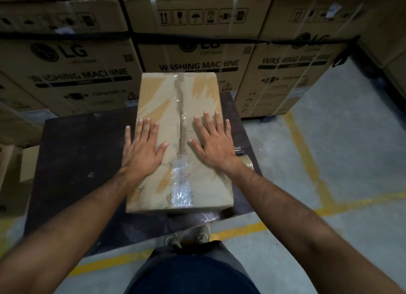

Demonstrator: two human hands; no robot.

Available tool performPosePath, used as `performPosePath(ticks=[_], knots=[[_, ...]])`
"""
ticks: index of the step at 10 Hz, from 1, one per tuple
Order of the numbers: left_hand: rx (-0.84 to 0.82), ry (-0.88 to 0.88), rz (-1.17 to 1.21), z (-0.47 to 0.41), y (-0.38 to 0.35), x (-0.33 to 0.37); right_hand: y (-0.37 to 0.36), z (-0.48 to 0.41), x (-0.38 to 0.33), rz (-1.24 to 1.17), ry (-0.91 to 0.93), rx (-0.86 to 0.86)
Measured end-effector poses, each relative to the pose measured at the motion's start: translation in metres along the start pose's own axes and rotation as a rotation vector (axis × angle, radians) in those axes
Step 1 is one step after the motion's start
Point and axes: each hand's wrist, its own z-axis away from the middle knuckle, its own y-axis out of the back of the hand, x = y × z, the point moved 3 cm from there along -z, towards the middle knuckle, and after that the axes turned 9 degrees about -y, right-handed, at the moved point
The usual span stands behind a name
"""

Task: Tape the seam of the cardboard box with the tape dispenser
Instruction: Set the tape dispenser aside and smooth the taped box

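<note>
A worn brown cardboard box (153, 91) lies flat on a dark table (72, 162), its long seam (181, 118) running away from me down the middle. Crinkled clear tape (181, 184) covers the near end of the seam. My left hand (142, 149) rests flat on the left flap, fingers spread. Flat on the right flap, my right hand (214, 142) mirrors it across the seam. A roll of clear tape (247, 159) sits on the table just right of the box, partly hidden behind my right wrist.
Large washing machine cartons (197, 41) are stacked close behind the table. Grey concrete floor with yellow lines (307, 162) lies to the right. My shoes (186, 236) stand at the table's near edge.
</note>
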Motion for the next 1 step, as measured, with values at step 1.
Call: performPosePath(ticks=[1], knots=[[0.000, 0.006, 0.042, -0.0041, 0.0049, -0.0002, 0.0013, -0.0092, -0.0107, 0.049, 0.017, -0.009]])
